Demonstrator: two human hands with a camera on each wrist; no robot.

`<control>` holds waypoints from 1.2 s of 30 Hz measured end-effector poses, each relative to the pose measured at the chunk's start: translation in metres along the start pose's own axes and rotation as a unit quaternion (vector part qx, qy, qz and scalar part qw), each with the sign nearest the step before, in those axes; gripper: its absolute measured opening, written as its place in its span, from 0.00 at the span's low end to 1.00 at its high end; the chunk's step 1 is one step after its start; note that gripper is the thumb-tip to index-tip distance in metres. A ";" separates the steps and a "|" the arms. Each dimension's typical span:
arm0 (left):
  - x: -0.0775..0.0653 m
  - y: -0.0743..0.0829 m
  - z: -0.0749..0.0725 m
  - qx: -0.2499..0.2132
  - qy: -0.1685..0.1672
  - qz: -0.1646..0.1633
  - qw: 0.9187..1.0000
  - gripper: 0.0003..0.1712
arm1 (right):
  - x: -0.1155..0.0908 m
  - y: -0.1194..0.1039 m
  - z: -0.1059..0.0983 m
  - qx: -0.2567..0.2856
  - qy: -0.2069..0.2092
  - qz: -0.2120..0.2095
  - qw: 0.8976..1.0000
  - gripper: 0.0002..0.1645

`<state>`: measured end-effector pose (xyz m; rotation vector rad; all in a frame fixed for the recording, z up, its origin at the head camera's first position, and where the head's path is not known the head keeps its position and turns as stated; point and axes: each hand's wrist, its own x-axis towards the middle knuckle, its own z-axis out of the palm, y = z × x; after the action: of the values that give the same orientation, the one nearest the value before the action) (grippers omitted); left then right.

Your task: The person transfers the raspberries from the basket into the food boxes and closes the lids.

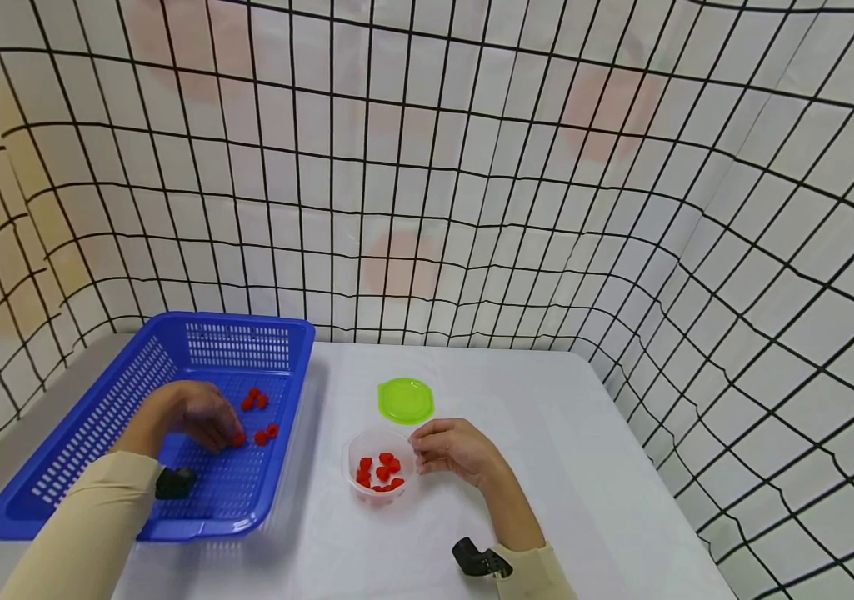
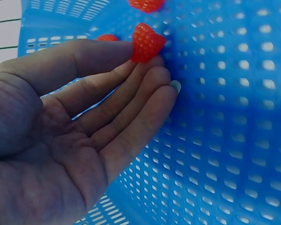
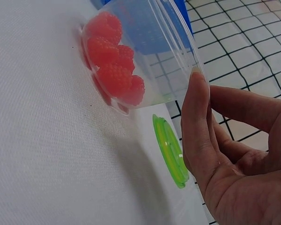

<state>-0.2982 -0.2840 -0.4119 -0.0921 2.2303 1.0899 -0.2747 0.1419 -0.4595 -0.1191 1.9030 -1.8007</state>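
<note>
Left hand (image 1: 204, 414) pinched a berry (image 2: 147, 43) inside the basket (image 1: 202, 528), the tub (image 1: 371, 442) well apart to its right, pinched by the right hand (image 1: 461, 451).

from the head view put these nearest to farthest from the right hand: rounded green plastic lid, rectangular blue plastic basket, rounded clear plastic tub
1. Rounded clear plastic tub: rim pinched by the right hand.
2. Rounded green plastic lid: just beyond the tub.
3. Rectangular blue plastic basket: off to the left.
</note>
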 end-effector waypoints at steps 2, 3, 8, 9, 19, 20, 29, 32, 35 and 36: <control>0.000 -0.001 -0.001 -0.007 0.000 0.007 1.000 0.10 | 0.000 0.000 0.000 0.000 0.000 -0.002 1.000 0.14; 0.000 -0.001 -0.001 -0.011 -0.001 0.012 1.000 0.10 | 0.000 0.000 0.001 -0.001 0.000 -0.002 1.000 0.13; -0.002 0.000 -0.003 -0.033 -0.001 0.040 0.999 0.11 | -0.001 0.000 0.000 -0.001 0.002 -0.001 1.000 0.13; -0.002 0.001 -0.004 -0.030 -0.003 0.045 0.999 0.11 | -0.001 0.000 0.000 -0.001 0.002 -0.001 1.000 0.13; -0.011 0.026 -0.007 -0.028 -0.015 0.103 0.994 0.15 | 0.000 0.004 0.000 -0.011 0.003 -0.004 1.000 0.17; -0.012 0.029 -0.007 -0.033 -0.015 0.109 0.993 0.16 | 0.000 0.004 0.000 -0.010 0.003 -0.005 1.000 0.17; -0.020 0.068 -0.003 -0.028 -0.042 0.156 0.986 0.18 | 0.000 0.002 0.000 -0.010 0.000 -0.005 1.000 0.17; -0.020 0.083 0.005 -0.019 -0.050 0.166 0.985 0.17 | 0.000 0.002 0.000 -0.008 0.000 -0.005 1.000 0.17; -0.018 0.096 0.018 -0.014 -0.061 0.167 0.984 0.15 | 0.000 0.001 0.000 -0.005 0.000 -0.005 1.000 0.16; -0.017 0.101 0.022 -0.013 -0.064 0.166 0.984 0.14 | 0.000 0.001 0.000 -0.005 0.000 -0.005 1.000 0.16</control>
<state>-0.3064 -0.2057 -0.3433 0.3418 2.1635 1.2609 -0.2745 0.1419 -0.4608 -0.1324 1.9143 -1.7985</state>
